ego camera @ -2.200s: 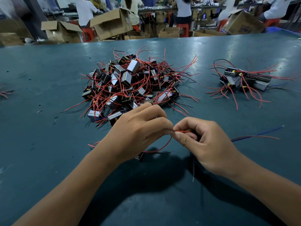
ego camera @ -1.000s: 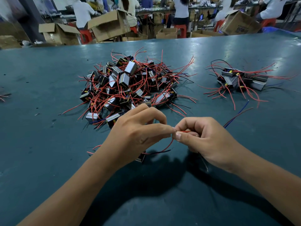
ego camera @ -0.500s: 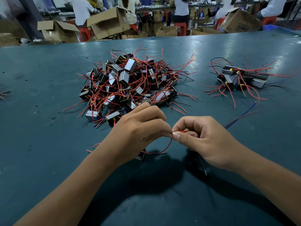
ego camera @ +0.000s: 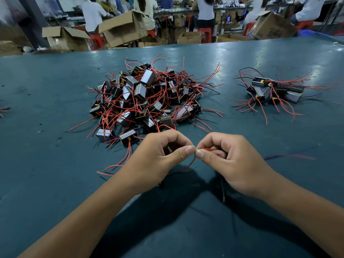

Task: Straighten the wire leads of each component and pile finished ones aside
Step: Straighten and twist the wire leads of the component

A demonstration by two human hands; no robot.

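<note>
Single head-worn view, looking forward and down, close over the table [ego camera: 55, 183]

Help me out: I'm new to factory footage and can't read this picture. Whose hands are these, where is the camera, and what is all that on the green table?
The camera sits on a worker's head, looking forward and down, so these are that person's own bare hands. The left hand and right hand both pinch one thin red wire lead between thumb and finger. On the dark green table lies a big heap of small black-and-silver boxy components with red wires, and to the right a smaller pile of the same parts. Cardboard boxes and other seated workers are behind.
</note>
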